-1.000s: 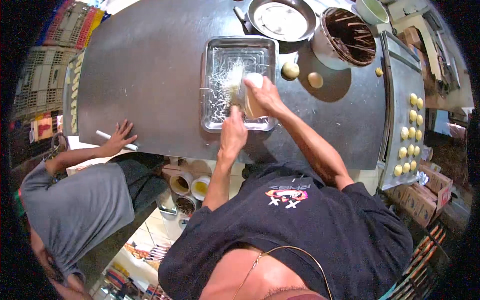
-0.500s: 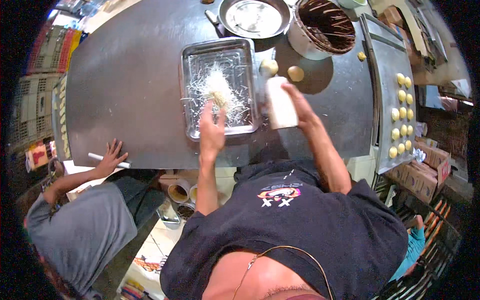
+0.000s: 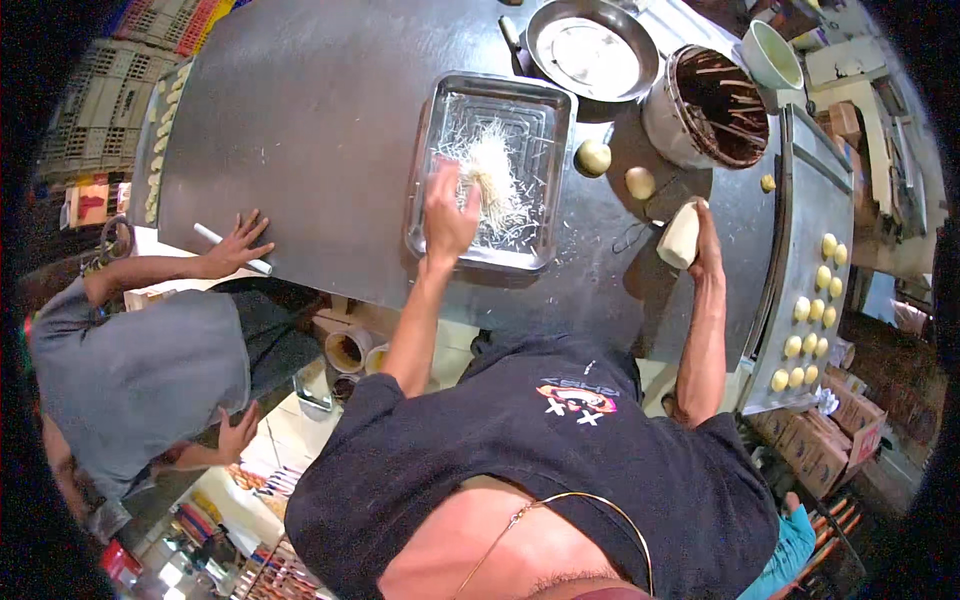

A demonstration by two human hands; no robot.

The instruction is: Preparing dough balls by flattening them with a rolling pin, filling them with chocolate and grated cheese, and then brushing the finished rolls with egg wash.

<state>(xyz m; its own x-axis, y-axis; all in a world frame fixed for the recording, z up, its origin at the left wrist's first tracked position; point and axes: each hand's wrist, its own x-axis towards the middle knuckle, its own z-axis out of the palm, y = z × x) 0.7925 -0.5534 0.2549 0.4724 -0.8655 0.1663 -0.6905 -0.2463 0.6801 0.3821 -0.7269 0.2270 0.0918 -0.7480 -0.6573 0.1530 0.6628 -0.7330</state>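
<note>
My right hand grips a cream-white block that looks like cheese, held over the right part of the dark table. My left hand hovers over the near left side of a metal tray, beside a heap of pale grated shreds. Its fingertips are blurred, with the thumb apart, and nothing shows in it. Loose shreds lie scattered across the tray. A thin wire tool, partly in shadow, lies left of the block.
Two round dough balls, one yellowish and one browner, sit right of the tray. Behind them stand a pan, a stained bucket and a green bowl. Dough rounds fill a baking sheet. A co-worker's hand touches a white rod.
My right hand has carried the block rightward, away from the tray, and turned it. My left hand has shifted from the heap's near edge to its left side. The whole view has swung.
</note>
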